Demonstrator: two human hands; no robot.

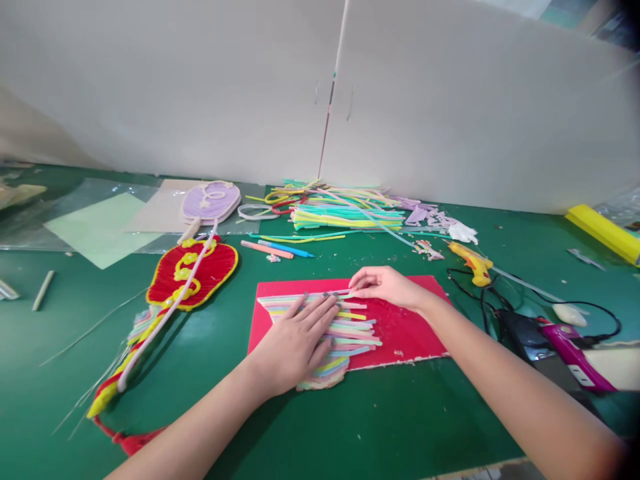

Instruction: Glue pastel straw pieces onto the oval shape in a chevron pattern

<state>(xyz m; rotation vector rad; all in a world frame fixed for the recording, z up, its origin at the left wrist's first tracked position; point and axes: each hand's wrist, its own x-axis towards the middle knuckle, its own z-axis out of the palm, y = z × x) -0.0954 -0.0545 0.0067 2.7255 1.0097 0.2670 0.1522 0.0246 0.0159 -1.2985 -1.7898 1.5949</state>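
Pastel pipe cleaners (355,328) lie side by side on a red board (413,337), their right ends uneven. My left hand (297,340) rests flat across them with its fingers stretched out, hiding their middle part. At the row's top edge, the thumb and fingers of my right hand (383,287) pinch the right end of a pale pipe cleaner. Below my left hand, a curved-edged part of the striped piece (325,377) sticks out past the board onto the green table.
Behind the board lie a pile of pipe cleaners (350,217), an orange pen (267,249) and a blue pen (287,249). A red fan (170,277) and a lilac fan (210,202) are at left. On the right are a yellow glue gun (473,263) and its black cable.
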